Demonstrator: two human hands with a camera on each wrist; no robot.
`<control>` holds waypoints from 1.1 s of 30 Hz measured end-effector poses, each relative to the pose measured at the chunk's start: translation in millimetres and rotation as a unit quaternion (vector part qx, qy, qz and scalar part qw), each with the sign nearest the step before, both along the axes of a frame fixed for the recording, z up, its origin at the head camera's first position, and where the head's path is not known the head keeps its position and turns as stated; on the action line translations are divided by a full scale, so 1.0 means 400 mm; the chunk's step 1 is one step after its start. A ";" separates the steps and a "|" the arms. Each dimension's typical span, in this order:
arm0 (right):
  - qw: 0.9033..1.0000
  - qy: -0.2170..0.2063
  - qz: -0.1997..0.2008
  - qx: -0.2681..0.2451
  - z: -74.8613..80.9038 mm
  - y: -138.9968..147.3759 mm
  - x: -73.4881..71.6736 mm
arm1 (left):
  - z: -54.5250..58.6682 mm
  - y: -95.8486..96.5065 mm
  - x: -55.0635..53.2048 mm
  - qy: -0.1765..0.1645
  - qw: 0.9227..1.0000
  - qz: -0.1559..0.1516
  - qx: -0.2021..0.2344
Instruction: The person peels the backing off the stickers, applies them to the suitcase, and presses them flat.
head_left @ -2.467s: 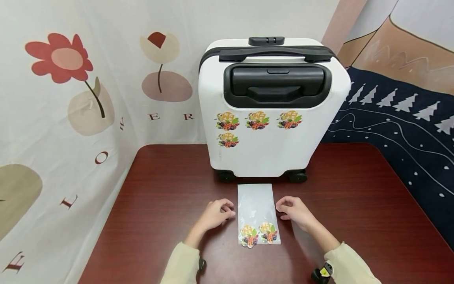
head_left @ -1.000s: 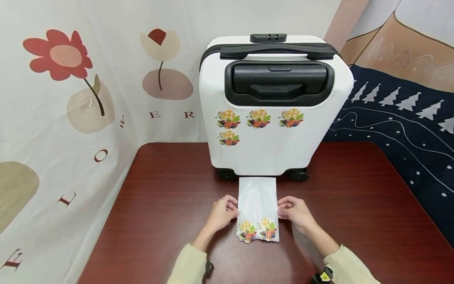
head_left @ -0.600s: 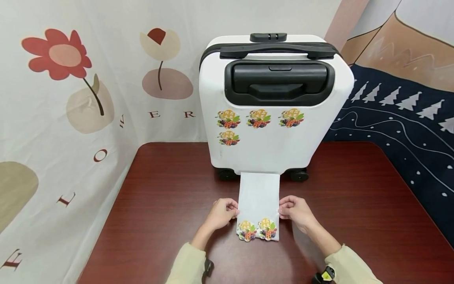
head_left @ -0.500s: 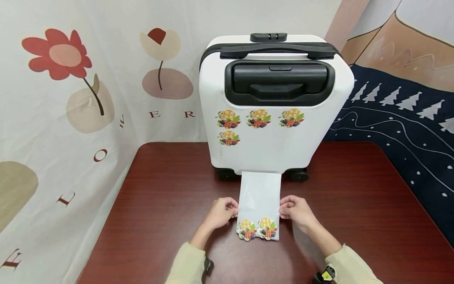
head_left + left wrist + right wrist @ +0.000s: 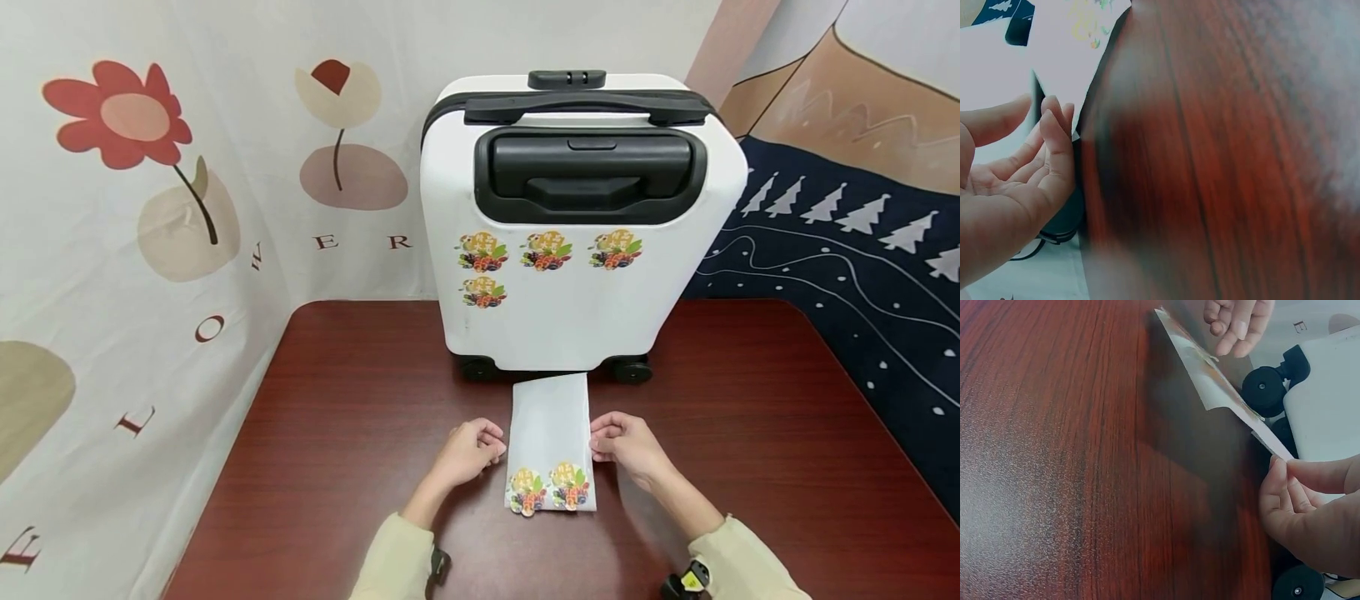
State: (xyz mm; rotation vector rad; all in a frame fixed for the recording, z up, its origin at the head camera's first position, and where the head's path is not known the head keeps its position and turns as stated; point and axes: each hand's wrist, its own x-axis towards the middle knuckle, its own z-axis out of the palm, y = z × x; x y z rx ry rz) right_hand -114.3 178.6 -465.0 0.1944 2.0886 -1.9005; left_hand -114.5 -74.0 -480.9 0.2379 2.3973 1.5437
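In the head view a white sticker sheet (image 5: 549,425) with two fruit stickers (image 5: 527,490) at its near end is held off the table. My right hand (image 5: 626,446) pinches its right edge between thumb and fingertips; the right wrist view shows the sheet (image 5: 1200,378) tilted in that grip. My left hand (image 5: 471,450) is beside the left edge, thumb apart from the loosely curled fingers, with nothing between them in the left wrist view. Behind the sheet stands a white suitcase (image 5: 570,321) bearing several matching fruit stickers (image 5: 546,252) on its front.
The suitcase rests on black wheels (image 5: 632,370) at the back of a dark red-brown table (image 5: 352,400). A printed cloth (image 5: 247,108) hangs behind and at the left, a navy tree-patterned one (image 5: 847,275) at the right.
Both hands closed in and raised the sheet, its far end reaching the suitcase's lower edge. Since half a second ago the left hand has let go and the sheet's far left corner has dropped.
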 end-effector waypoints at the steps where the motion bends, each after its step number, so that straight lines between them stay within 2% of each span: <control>1: 1.000 0.000 0.002 -0.002 0.000 0.000 0.001 | -0.001 0.002 0.001 0.001 1.000 0.000 -0.001; 7: 1.000 -0.007 0.003 -0.012 0.003 -0.002 0.002 | -0.004 0.011 0.007 0.010 1.000 -0.008 -0.002; 14: 1.000 -0.002 0.013 -0.015 0.004 0.001 0.003 | -0.010 0.012 0.011 0.014 1.000 -0.006 -0.012; 18: 1.000 -0.004 0.010 -0.020 0.004 0.002 0.004 | -0.012 0.014 0.007 0.009 1.000 -0.001 -0.001; 24: 1.000 -0.005 0.007 -0.027 0.014 0.009 0.001 | 0.010 0.014 0.002 -0.005 0.999 0.018 0.028; 28: 0.999 0.000 0.027 -0.023 0.029 0.015 -0.002 | 0.028 0.009 -0.003 0.001 0.999 0.012 0.049; 33: 0.999 0.002 0.030 -0.026 0.045 0.018 -0.007 | 0.049 0.002 -0.006 0.019 0.998 0.001 0.060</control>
